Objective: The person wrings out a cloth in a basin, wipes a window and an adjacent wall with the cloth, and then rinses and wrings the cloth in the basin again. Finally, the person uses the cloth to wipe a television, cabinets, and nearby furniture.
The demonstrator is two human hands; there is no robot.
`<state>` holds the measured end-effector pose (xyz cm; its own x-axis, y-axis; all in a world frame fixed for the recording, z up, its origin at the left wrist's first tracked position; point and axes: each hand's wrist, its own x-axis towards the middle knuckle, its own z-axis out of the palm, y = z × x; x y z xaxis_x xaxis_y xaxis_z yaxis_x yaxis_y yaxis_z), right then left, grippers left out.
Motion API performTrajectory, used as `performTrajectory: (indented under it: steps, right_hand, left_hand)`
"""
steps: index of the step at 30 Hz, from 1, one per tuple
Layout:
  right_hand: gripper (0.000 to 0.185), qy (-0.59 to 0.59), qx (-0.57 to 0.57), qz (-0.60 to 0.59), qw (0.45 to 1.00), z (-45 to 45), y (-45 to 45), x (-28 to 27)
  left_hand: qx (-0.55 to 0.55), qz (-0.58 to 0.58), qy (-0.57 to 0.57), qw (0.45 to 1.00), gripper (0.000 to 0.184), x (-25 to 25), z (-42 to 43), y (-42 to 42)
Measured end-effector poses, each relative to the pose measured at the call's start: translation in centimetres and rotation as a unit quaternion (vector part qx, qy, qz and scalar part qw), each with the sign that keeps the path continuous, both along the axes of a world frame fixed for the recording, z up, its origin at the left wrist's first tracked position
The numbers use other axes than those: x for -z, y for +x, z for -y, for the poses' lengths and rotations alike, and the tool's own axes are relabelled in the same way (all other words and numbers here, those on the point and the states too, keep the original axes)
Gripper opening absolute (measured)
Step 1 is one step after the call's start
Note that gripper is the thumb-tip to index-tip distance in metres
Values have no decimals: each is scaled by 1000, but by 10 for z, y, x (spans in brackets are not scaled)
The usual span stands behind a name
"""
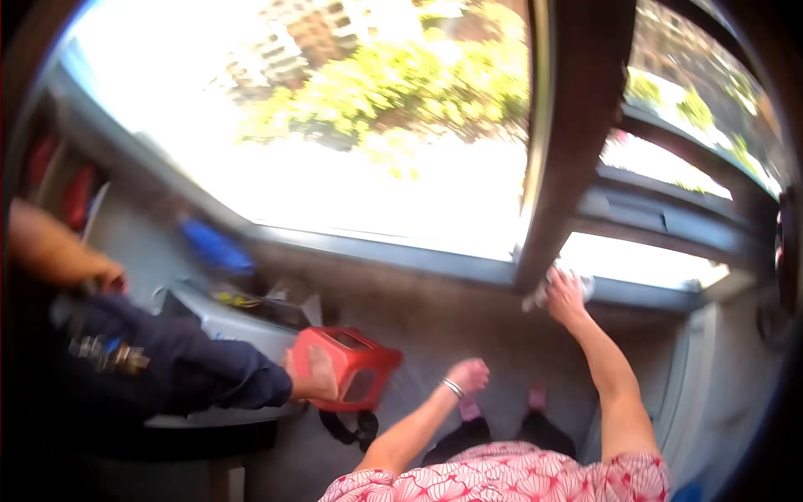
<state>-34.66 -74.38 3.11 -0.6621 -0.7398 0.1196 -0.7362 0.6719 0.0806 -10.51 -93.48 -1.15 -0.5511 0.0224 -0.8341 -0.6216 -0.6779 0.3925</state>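
My right hand (566, 293) is stretched out to the lower window frame (615, 289). Its fingers are closed on a crumpled whitish cloth (585, 287), pressed against the frame below the small panes. Motion blur softens the cloth's outline. My left hand (470, 376), with a bracelet (452, 387) at the wrist, hangs in front of my body above the floor. Its fingers are curled in, and nothing shows in them. To its left, apart from it, stands a red plastic stool (389, 358).
Another person sits at the left in dark trousers (217, 368), a bare foot (322, 375) against the stool. Beside them are a grey box-like unit (188, 305) and a blue object (216, 247). A large bright window (368, 192) fills the upper middle. My feet (470, 408) are on the grey floor.
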Motion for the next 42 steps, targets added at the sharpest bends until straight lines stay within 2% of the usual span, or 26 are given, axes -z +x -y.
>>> performTrajectory:
  steps: [1, 2, 7, 9, 11, 14, 17, 19, 21, 22, 24, 26, 27, 28, 29, 31, 35, 38, 41, 42]
  right_hand:
    - [27, -52, -19, -10, 998, 7, 6, -10]
    - [24, -68, -15, -17, 997, 10, 7, -10]
    - [22, -111, -50, -65, 990, -2, 4, -3]
    - [23, -111, -48, -62, 991, -45, -2, -2]
    - [23, -144, -66, -121, 980, -91, -10, 18]
    - [24, -139, -50, -120, 982, -159, -3, 12]
    - [24, -140, -29, -142, 979, -227, -36, 22]
    - [22, -149, -18, -140, 979, -270, -36, 5]
    - [34, -127, 31, -155, 979, -321, -58, 50]
    - [37, -109, 27, -202, 973, -350, -72, 72]
    - [39, -102, 18, -249, 963, -377, -83, 75]
    - [45, 50, 92, -127, 986, -402, -81, 43]
    - [49, 129, 129, -65, 981, -410, -79, 24]
    - [53, 208, 165, 1, 964, -409, -77, 14]
    - [53, 207, 162, 2, 965, -400, -72, 13]
    - [34, 85, 270, -5, 959, -382, -62, 10]
    - [33, 82, 276, 83, 954, -360, -53, -28]
    - [34, 42, 275, 115, 954, -348, -57, -9]
    - [36, -67, 260, 206, 941, -324, -61, 26]
    - [36, -119, 249, 254, 927, -316, -60, 41]
  left_hand:
    - [34, 5, -18, 999, 23, 3, -1, 3]
    - [44, 3, -32, 999, 25, -4, -4, 3]
    - [56, -30, -83, 994, 30, -1, -4, 2]
    - [35, -16, -96, 995, 30, -3, -22, 6]
    - [12, -6, -101, 995, 28, -2, -34, 27]
    - [6, 51, -133, 990, 29, -13, -51, 51]
    - [-18, 78, -141, 987, 30, -13, -67, 33]
    - [-52, 82, -133, 986, 24, -22, -80, 31]
    - [-68, 74, -136, 986, 26, -21, -92, 25]
    - [-63, 60, -133, 987, 27, -21, -99, 23]
    - [-67, 44, -139, 987, 28, -14, -102, 27]
    - [-86, -56, -41, 994, 29, 15, -94, 32]
    - [-90, -108, 10, 990, 29, 21, -88, 28]
    - [-99, -46, -40, 993, 28, -10, -95, 27]
    - [-102, -44, -42, 993, 28, 3, -88, 31]
    - [-78, -64, 24, 995, 28, 44, -76, 46]
    - [-67, -85, 46, 993, 27, 54, -73, 54]
    - [-95, -25, -19, 995, 27, 60, -66, 63]
    - [-151, 18, -54, 987, 27, 1, -85, 77]
    - [-164, 34, -65, 984, 26, 7, -88, 82]
